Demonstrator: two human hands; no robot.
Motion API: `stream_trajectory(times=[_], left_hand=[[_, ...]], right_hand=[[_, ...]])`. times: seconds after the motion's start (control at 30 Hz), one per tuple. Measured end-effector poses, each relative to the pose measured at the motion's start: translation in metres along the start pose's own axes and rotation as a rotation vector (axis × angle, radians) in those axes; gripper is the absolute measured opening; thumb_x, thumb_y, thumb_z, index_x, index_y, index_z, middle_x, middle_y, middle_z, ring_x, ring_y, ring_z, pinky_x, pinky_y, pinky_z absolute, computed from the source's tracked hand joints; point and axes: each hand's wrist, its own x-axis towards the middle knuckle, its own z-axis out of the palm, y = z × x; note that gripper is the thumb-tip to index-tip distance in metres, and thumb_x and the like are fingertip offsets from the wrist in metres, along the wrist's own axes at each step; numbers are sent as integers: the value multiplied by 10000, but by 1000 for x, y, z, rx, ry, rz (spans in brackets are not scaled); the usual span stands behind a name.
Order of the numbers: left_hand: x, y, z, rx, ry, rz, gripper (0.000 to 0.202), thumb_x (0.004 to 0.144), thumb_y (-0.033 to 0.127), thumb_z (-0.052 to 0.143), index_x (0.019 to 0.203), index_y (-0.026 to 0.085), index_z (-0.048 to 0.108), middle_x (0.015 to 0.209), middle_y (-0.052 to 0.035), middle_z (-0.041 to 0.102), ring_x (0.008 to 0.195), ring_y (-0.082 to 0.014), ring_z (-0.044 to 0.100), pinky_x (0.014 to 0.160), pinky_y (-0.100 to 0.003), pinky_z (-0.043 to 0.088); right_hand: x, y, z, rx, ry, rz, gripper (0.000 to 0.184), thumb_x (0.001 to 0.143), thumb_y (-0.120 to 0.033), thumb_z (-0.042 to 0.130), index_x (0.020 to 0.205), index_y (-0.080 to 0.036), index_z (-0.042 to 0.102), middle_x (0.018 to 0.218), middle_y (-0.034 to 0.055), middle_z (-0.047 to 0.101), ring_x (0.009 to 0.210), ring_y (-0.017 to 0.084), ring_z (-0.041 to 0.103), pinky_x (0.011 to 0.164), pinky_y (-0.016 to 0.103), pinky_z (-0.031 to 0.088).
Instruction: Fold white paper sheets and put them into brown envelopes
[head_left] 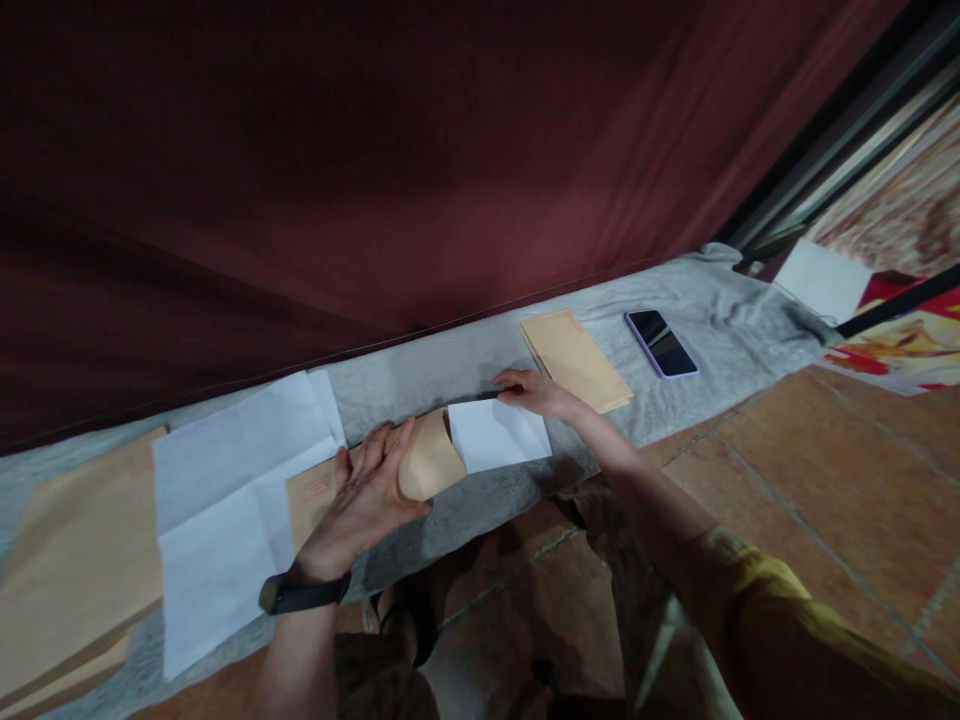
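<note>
A small brown envelope (433, 460) lies on the grey cloth with its right end bulging open. My left hand (369, 490), wearing a dark wristband, grips it across the width, thumb at the near edge and fingers at the far edge. A white sheet of paper (501, 436), rectangular and apparently folded, sits at the envelope's mouth; its left end reaches the opening. At the paper's far edge is my right hand (529, 390), fingers curled and closed on that edge. The exact fingertip contact is partly hidden.
Left of my hands lie creased white sheets (247, 470) and larger brown envelopes (90, 550). To the right are a stack of small brown envelopes (576, 360) and a phone (661, 343). A dark red curtain (420, 180) hangs behind the narrow cloth-covered ledge (420, 365).
</note>
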Motion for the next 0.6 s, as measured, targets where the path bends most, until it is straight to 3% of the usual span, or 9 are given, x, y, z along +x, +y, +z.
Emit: stream_trajectory(times=[0.13, 0.3, 0.4, 0.6], left_hand=[[0, -4, 3, 22, 7, 5, 1130, 693, 416, 736, 1604, 307, 75, 1597, -163, 312, 1451, -393, 340, 1189, -653, 133], [0, -5, 4, 40, 15, 13, 1128, 689, 417, 728, 1603, 311, 76, 1599, -150, 314, 1432, -387, 366, 1188, -631, 169], [1, -4, 3, 31, 9, 11, 1119, 690, 408, 717, 1600, 319, 72, 1593, -143, 322, 1435, -376, 360, 1196, -632, 151], [1, -2, 1, 36, -9, 6, 1119, 691, 406, 714, 1604, 304, 75, 1601, -145, 305, 1446, -384, 346, 1197, -649, 135]], right_hand=[[-6, 5, -7, 184, 71, 119, 214, 824, -222, 683, 1025, -196, 753, 883, 20, 735, 832, 170, 660, 729, 256, 506], [-17, 0, -20, 378, -185, 144, 211, 714, -201, 766, 924, -220, 784, 886, 28, 754, 844, 193, 664, 733, 271, 512], [-19, -8, -22, 381, -241, 97, 232, 736, -201, 739, 963, -189, 788, 904, 22, 764, 818, 163, 663, 739, 258, 504], [-13, -11, -21, 252, -168, 27, 230, 794, -191, 703, 1001, -187, 802, 950, 20, 787, 828, 148, 680, 763, 248, 519]])
